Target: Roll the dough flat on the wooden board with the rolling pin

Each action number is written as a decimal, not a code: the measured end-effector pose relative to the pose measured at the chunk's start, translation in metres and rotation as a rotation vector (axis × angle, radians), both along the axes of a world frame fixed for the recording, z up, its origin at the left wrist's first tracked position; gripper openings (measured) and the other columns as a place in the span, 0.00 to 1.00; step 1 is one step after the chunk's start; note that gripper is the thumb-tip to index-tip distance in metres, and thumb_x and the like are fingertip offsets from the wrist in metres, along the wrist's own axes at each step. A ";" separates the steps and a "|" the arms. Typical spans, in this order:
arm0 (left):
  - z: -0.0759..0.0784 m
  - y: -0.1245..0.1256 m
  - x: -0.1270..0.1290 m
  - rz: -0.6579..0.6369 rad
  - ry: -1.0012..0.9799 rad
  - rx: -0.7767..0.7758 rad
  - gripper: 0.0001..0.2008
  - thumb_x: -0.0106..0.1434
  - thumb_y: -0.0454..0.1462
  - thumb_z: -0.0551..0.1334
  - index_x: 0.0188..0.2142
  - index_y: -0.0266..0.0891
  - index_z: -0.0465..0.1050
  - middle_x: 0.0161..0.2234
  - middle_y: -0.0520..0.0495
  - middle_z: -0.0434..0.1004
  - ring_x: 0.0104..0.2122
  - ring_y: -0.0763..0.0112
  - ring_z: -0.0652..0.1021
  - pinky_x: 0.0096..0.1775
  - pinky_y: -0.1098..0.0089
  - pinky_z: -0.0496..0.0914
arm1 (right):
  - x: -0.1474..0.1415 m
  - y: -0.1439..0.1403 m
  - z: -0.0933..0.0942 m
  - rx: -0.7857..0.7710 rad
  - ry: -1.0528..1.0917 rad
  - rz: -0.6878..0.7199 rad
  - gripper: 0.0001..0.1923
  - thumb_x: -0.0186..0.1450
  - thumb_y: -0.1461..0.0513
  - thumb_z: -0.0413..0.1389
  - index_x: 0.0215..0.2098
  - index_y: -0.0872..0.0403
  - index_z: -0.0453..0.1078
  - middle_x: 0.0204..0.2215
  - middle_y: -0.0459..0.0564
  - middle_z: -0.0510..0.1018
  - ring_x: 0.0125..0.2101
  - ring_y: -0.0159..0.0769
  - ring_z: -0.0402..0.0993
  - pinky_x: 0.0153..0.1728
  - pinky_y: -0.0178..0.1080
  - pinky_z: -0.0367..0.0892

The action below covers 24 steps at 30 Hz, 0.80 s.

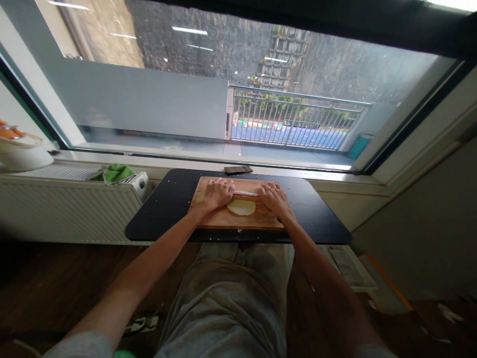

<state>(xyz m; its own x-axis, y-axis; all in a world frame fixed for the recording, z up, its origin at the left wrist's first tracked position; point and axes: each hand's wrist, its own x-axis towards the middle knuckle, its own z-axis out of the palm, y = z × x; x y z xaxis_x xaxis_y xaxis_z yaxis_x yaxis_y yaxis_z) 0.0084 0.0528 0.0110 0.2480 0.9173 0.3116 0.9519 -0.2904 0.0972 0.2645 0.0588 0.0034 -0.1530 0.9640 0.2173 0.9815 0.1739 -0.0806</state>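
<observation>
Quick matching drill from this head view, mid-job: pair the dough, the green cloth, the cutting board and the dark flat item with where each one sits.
Things:
1. dough
2. green cloth
3. cutting board
4. dark flat item

Places:
A. on the radiator
B. on the black table
C. on the window sill
D. on the board, between left hand and right hand

Pairs: 1-D, 2-A, 3-B, 4-C
</observation>
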 end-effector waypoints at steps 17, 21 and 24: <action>0.006 0.061 0.004 0.095 -0.050 -0.118 0.26 0.72 0.40 0.58 0.66 0.32 0.68 0.65 0.26 0.71 0.65 0.43 0.69 0.67 0.45 0.61 | -0.008 0.058 0.010 0.033 0.158 -0.162 0.25 0.80 0.51 0.44 0.61 0.51 0.76 0.63 0.61 0.74 0.63 0.54 0.68 0.63 0.55 0.66; 0.008 0.066 0.001 0.053 -0.046 -0.139 0.27 0.70 0.41 0.61 0.66 0.32 0.69 0.65 0.26 0.72 0.65 0.43 0.70 0.68 0.47 0.60 | -0.011 0.060 0.014 0.037 0.147 -0.188 0.24 0.80 0.53 0.44 0.58 0.53 0.78 0.60 0.63 0.76 0.62 0.53 0.69 0.61 0.53 0.67; 0.009 0.066 0.001 0.077 -0.085 -0.125 0.27 0.70 0.38 0.60 0.66 0.29 0.67 0.63 0.25 0.74 0.64 0.45 0.72 0.67 0.49 0.62 | -0.014 0.061 0.017 0.015 0.149 -0.208 0.24 0.80 0.53 0.45 0.57 0.53 0.78 0.60 0.63 0.78 0.61 0.52 0.71 0.59 0.50 0.68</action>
<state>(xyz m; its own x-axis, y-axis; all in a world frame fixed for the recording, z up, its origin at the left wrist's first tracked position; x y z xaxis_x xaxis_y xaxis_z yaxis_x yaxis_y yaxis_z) 0.0098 0.1188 0.0202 0.1528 0.9656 0.2106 0.9579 -0.1971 0.2089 0.2508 0.1201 0.0201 0.0826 0.9679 0.2372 0.9738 -0.0278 -0.2256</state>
